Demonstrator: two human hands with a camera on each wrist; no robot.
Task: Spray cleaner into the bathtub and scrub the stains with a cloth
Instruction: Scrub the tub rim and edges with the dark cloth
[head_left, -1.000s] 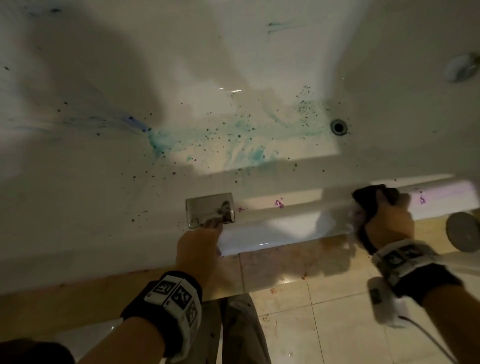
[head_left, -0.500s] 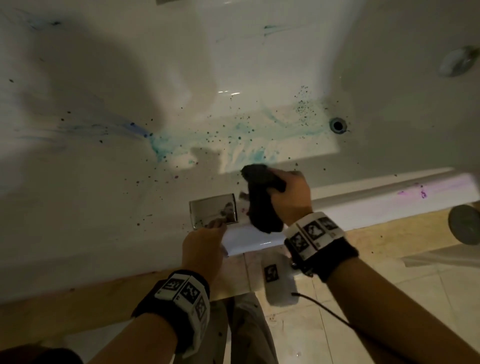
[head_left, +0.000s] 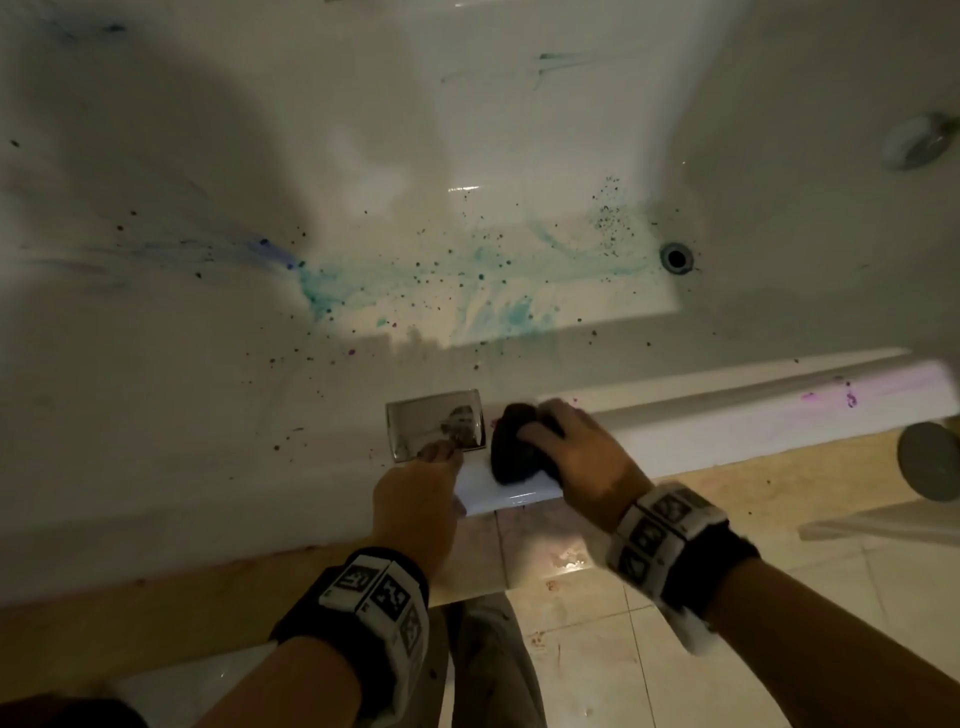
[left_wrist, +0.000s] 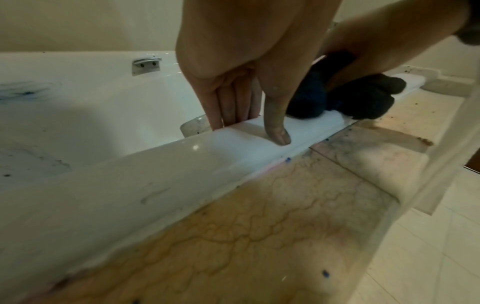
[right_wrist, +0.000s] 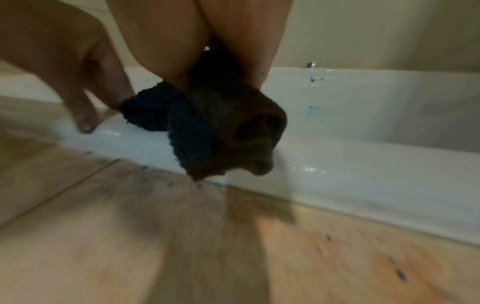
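Observation:
The white bathtub (head_left: 727, 431) carries teal and blue stains (head_left: 498, 306) with dark specks across its floor. My right hand (head_left: 566, 447) grips a bunched dark cloth (head_left: 519, 447) and presses it onto the near rim (left_wrist: 155, 174). The right wrist view shows the cloth (right_wrist: 207, 127) hanging over the rim's outer edge. My left hand (head_left: 441, 457) rests on the rim just left of the cloth. Its fingers (left_wrist: 228, 107) run straight down the inner wall, and its thumb (left_wrist: 278, 131) lies on top. Purple marks (head_left: 847, 399) sit further right on the rim.
A chrome plate (head_left: 436, 423) is set in the tub's near wall beside my left hand. The drain (head_left: 675, 257) lies at the right of the floor, with a chrome fitting (head_left: 919, 140) on the end wall. A stained stone ledge (left_wrist: 285, 226) and tiled floor (head_left: 779, 649) lie below the rim.
My right hand has carried the cloth leftward along the rim, lifted it briefly over the tub, and set it down beside my left hand. The left hand has stayed put.

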